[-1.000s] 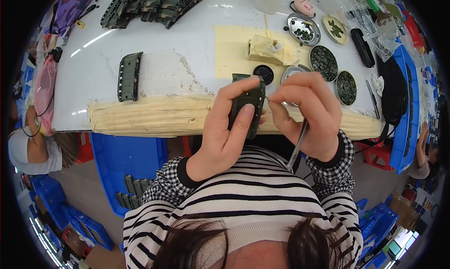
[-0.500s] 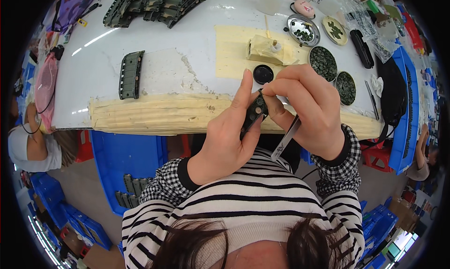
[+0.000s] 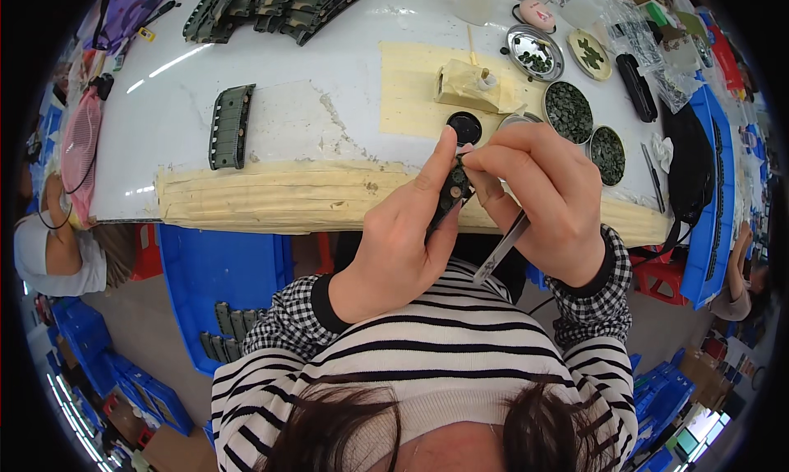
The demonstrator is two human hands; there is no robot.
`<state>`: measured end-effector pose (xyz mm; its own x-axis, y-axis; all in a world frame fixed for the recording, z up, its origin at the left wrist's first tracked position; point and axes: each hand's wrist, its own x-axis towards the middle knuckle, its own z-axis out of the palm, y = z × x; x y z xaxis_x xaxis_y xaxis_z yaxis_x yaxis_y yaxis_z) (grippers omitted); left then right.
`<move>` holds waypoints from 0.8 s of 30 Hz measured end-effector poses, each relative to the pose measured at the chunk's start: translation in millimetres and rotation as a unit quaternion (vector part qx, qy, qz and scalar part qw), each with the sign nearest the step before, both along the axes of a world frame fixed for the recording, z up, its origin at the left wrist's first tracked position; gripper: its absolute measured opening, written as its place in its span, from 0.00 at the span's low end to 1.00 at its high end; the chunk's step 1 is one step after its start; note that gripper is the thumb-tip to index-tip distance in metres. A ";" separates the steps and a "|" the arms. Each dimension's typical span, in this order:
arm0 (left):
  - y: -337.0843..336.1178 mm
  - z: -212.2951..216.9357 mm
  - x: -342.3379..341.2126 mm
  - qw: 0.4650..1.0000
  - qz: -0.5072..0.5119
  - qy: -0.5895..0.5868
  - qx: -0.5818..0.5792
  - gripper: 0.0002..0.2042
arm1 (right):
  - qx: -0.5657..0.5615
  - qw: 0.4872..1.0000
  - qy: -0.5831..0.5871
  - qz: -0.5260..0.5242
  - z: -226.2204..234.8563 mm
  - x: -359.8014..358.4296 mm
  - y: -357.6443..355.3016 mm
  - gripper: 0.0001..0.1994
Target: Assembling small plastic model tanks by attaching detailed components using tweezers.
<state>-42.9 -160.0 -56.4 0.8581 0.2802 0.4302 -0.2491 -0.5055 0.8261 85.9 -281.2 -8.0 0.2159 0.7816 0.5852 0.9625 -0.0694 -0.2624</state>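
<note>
Left hand [image 3: 403,242]: closed around a short dark-green plastic track segment with round holes [image 3: 450,194], thumb up along its side, holding it just above the taped front edge of the worktop.
Right hand [image 3: 546,201]: fingertips pinched together on the top end of the segment, seemingly pressing in something too small to make out; the same hand keeps a pair of slim metal tweezers [image 3: 501,248] tucked under the palm, tips pointing down toward the striped jumper.
Worktop [image 3: 329,110]: white curved surface with a yellow paper sheet taped on it and layers of masking tape along the near edge.
Near things: a small round black lid [image 3: 466,127] lies just beyond the hands; two round metal tins of tiny dark-green parts [image 3: 569,111] stand to the right; a longer finished dark-green track strip [image 3: 231,126] lies well to the left; a pile of more strips [image 3: 271,7] sits at the far edge.
Risk: the pinched piece looks tiny, so a slip of the fingertips could send it off the worktop edge to the floor; the idle tweezers could slide out of the palm, since only a loose hold keeps them.
Change from the earlier frame: half a second ago the segment was held in much the same spot; the right fingertips now sit closer over its top end, and the tweezers hang at a similar slant.
</note>
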 end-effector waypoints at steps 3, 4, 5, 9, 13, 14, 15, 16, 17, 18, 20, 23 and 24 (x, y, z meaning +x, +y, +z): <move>0.1 -1.1 -0.2 1.000 -0.004 0.006 0.002 0.34 | -0.004 1.000 -0.004 -0.004 1.0 -1.8 -1.0 0.14; 0.0 -1.3 0.1 1.000 -0.003 0.003 0.001 0.34 | 0.000 1.000 -0.001 -0.003 0.1 -2.0 -0.9 0.14; -0.1 -1.4 0.4 1.000 -0.002 -0.001 0.000 0.34 | 0.004 1.000 0.007 -0.003 -0.7 -2.7 -0.8 0.15; 1.3 0.1 -2.2 1.000 -0.008 0.023 0.001 0.31 | 0.017 0.999 0.038 -0.005 -2.5 -7.0 0.1 0.15; 0.8 -1.1 -0.3 1.000 0.002 0.000 0.005 0.32 | 0.020 0.999 0.047 -0.005 -2.1 -8.0 1.4 0.15; 0.4 -1.8 0.0 1.000 0.004 -0.006 0.003 0.34 | 0.019 0.999 0.051 -0.004 -1.8 -8.2 1.6 0.14; 0.1 -2.4 0.2 1.000 0.005 -0.011 0.000 0.35 | 0.013 0.999 0.051 0.004 -1.3 -7.2 1.0 0.15; 0.7 -2.1 -0.1 1.000 0.004 -0.007 0.009 0.34 | 0.006 0.999 0.051 0.012 -1.0 -4.7 0.0 0.15; 1.8 -1.3 -0.7 1.000 0.002 -0.004 0.017 0.33 | 0.000 0.998 0.052 0.020 -1.0 -2.6 -0.9 0.16; 2.3 -0.8 -1.0 1.000 0.000 0.000 0.026 0.32 | -0.007 0.999 0.048 0.023 -1.2 -1.2 -1.5 0.16; 1.4 -3.0 -1.5 1.000 0.000 0.004 0.021 0.32 | -0.015 0.999 0.045 0.027 -1.2 -0.3 -2.0 0.16; 1.2 -3.5 -1.1 1.000 -0.002 0.009 0.022 0.32 | -0.009 0.998 0.053 0.022 -0.4 -1.5 0.2 0.10; 1.5 -3.2 -1.5 1.000 -0.004 0.011 0.024 0.32 | -0.007 0.998 0.048 0.026 -0.8 -1.4 0.3 0.10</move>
<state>-44.4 -158.5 -59.6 0.8695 0.2535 0.4240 -0.2350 -0.5427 0.8064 84.5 -280.9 -8.8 0.2291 0.8012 0.5528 0.9355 -0.0243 -0.3524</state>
